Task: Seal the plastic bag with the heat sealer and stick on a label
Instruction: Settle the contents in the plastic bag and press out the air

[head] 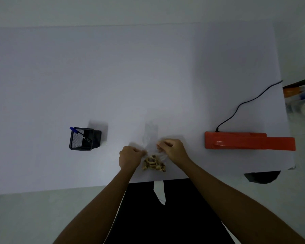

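A clear plastic bag (150, 138) with brown, ring-shaped contents (153, 163) lies near the table's front edge. My left hand (129, 158) pinches the bag's left side and my right hand (173, 149) pinches its right side, both fists closed on the plastic. The bag's upper part reaches away from me between the hands. An orange heat sealer (248, 140) sits shut on the table to the right, a hand's length from my right hand, with a black cord (239, 106) running off the far right edge. I see no label.
A black mesh pen holder (82, 139) with a blue pen (77, 132) stands to the left. The white table (113, 76) ends close to my body. A white strip (159, 191) hangs below the front edge. Cluttered items (299, 101) lie beyond the right edge.
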